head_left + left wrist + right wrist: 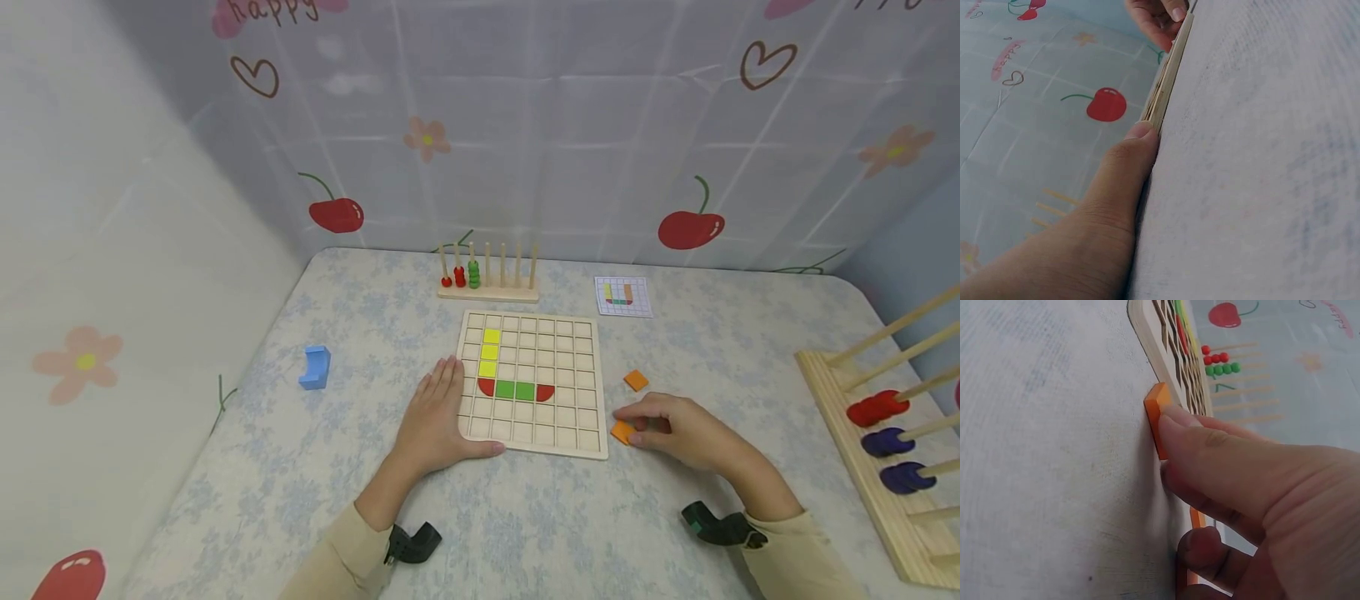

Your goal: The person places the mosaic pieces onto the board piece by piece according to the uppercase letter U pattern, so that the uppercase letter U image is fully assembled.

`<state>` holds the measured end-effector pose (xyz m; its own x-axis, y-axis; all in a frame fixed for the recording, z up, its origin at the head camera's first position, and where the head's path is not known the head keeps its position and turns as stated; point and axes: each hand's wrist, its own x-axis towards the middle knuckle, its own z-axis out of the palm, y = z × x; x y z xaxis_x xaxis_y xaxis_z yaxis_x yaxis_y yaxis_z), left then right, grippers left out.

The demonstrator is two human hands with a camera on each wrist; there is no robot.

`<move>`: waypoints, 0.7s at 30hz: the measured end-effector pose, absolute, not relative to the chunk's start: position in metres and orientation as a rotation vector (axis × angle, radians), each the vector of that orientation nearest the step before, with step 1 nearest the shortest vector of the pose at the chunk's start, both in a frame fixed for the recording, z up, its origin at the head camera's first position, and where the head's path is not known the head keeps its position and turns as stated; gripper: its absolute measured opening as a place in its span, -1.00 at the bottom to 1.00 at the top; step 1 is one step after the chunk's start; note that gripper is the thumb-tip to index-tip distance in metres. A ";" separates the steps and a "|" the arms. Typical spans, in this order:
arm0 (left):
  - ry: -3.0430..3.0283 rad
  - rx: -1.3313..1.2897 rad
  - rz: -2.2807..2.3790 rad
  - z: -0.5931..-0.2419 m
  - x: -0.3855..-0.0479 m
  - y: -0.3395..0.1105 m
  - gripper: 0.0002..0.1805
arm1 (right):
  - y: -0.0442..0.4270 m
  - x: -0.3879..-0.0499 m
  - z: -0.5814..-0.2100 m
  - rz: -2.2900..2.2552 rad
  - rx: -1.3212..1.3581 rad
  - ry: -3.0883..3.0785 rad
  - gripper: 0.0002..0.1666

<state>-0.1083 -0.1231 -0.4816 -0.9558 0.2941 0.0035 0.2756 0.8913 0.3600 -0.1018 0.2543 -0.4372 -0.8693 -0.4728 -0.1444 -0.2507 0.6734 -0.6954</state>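
My left hand [435, 417] lies with straight fingers against the left edge of the square wooden grid board [555, 433], its thumb along the front edge. In the left wrist view that thumb [1125, 165] touches the board's side. Set in the grid are a column of yellow squares [489, 352], two green squares [515, 390] and two red rounded pieces [545, 392]. Right of the board, my right hand [682, 429] pinches an orange square tile [1159, 406] between thumb and finger, low at the table. Another orange tile [636, 380] lies just beyond that hand.
Behind the board stands a small wooden peg rack [487, 293] with red and green beads. A pattern card [624, 297] lies at its right. A blue curved block [316, 367] sits at the left, and a larger peg rack [862, 467] with discs stands at the right edge.
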 end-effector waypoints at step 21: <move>3.006 0.461 0.558 -0.484 -0.109 -0.124 0.55 | 0.251 -0.099 -0.438 -0.959 -0.443 2.711 -0.82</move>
<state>-0.1093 -0.1236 -0.4837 -0.9544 0.2986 0.0057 0.2808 0.8906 0.3578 -0.0994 0.2510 -0.4380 -0.9275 -0.3556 -0.1153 -0.2039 0.7398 -0.6412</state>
